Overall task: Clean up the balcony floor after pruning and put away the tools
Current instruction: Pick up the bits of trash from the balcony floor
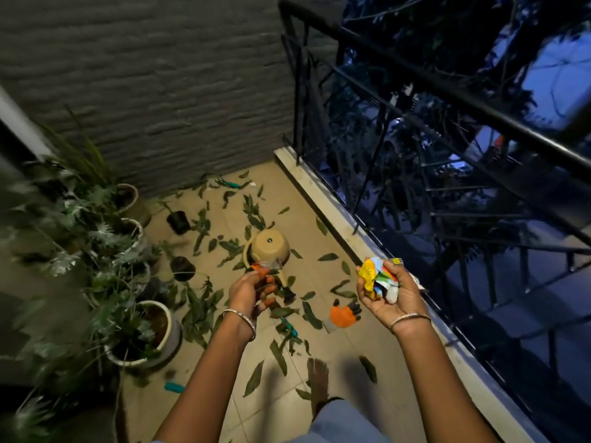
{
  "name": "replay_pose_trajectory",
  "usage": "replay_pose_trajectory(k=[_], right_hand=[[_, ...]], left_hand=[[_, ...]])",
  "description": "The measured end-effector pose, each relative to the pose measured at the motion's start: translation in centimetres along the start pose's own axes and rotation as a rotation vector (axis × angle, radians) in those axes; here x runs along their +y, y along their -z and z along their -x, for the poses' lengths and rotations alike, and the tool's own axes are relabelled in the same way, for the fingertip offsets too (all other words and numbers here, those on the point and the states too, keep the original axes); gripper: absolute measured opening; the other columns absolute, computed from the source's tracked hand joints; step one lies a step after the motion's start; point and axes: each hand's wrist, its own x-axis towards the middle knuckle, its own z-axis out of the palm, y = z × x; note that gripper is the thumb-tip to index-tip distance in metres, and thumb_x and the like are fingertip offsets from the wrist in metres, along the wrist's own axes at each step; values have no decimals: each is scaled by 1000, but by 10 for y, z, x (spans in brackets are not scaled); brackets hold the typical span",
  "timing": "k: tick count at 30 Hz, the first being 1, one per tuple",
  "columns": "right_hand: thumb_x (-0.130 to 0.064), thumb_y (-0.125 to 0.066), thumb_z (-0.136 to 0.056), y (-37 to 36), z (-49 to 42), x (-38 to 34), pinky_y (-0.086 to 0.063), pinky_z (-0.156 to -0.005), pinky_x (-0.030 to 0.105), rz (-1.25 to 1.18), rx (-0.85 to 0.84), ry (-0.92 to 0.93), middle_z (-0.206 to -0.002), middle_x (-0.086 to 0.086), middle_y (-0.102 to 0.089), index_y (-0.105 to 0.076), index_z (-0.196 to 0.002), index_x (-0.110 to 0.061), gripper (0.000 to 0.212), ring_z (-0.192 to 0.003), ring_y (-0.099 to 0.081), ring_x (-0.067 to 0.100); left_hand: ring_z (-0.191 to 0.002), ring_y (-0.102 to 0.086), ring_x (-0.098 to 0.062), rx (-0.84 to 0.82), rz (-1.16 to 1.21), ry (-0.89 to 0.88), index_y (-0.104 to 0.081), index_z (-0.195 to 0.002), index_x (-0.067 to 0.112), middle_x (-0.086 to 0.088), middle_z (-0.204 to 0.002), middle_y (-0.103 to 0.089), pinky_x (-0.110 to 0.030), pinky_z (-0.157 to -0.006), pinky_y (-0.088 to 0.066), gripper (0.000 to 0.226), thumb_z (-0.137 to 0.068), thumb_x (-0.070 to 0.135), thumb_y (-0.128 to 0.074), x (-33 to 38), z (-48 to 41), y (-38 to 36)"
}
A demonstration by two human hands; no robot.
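Orange glove (263, 276) clutched in curled fingers of left hand (251, 294), near upturned beige pot (270, 247). Crumpled coloured wrappers (379, 279) cupped in right hand (390, 297), fingers bent round them. Second orange glove (343, 314) flat on tiled floor (278, 193) below and between both hands. Cut leaves (252, 212) strewn over tiles, teal-handled tools (289, 327) among them. Potted plants (96, 238) along left side; black railing (415, 75) at right.

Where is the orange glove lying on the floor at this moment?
In the head view, the orange glove lies on the floor tiles right of centre, just below-left of the right hand holding crumpled wrappers, with a teal-handled tool to its left.
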Motion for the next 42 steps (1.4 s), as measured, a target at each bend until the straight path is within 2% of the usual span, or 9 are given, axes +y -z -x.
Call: replay_pose_trajectory(k=[7,12,19,23,28,32,36,39,42], right_hand=[[-23,-67,-87,-80,-103,-62,-58,-66,36,101,-69,-65,-102,5,-65,-64,-109,-20,23,-92,-65,21],[-22,-73,-76,-137,-168,-103,-59,-68,36,196,-74,-101,-99,8,-67,-66,-99,-14,26,-96,-64,23],[-22,-75,-69,-189,-250,-125,-58,-74,37,250,-107,-181,-88,7,-70,-73,-82,-13,16,-90,-65,23],[-23,-72,-73,-203,-305,-135,-56,-81,38,237,-85,-200,-92,7,-70,-68,-93,-14,22,-93,-65,23],[-23,-73,-69,-246,-389,-154,-59,-70,37,246,-70,-251,-97,7,-67,-69,-92,-12,25,-91,-64,22],[-20,-97,-30,-303,-462,-170,-59,-72,38,337,-69,-298,-89,8,-73,-77,-80,-10,55,-90,-66,23],[-27,-77,-66,-357,-532,-179,-58,-71,36,418,-38,-304,-92,7,-71,-68,-100,-14,37,-89,-65,22],[-29,-72,-74,-400,-579,-185,-59,-70,34,445,-91,-317,-94,8,-67,-65,-104,-13,35,-84,-64,22],[-28,-65,-88,-436,-613,-185,-57,-71,34,476,-88,-304,-90,9,-67,-65,-101,-12,21,-83,-64,22]], left_hand=[[-54,-61,-13,93,143,43,-67,-98,12,-3,-69,-69,-24,-48,-49,16,-97,16,-51,50,-70,-40],[-50,-63,-11,166,220,23,-66,-96,12,-1,-63,-69,-21,-46,-51,17,-98,17,-50,90,-120,-78],[-74,-65,-17,235,216,-29,-67,-97,13,-3,-83,-68,-29,-64,-52,19,-99,17,-48,126,-178,-114],[-78,-64,-18,298,239,-3,-67,-96,12,-4,-86,-68,-32,-69,-51,20,-99,17,-48,144,-220,-129],[-73,-61,-17,333,269,33,-67,-99,13,-2,-83,-67,-29,-64,-52,20,-98,16,-48,177,-294,-151],[-69,-55,-16,326,317,39,-66,-104,12,-3,-82,-65,-28,-62,-48,21,-98,15,-47,224,-365,-179],[-77,-63,-18,331,308,57,-68,-109,12,-4,-91,-69,-29,-63,-52,26,-98,17,-45,269,-431,-207],[-67,-59,-16,320,334,66,-66,-111,9,-4,-82,-66,-23,-48,-48,28,-97,15,-43,301,-471,-227],[-72,-64,-17,345,307,71,-69,-104,12,-4,-85,-70,-27,-56,-54,28,-97,15,-42,324,-502,-237]])
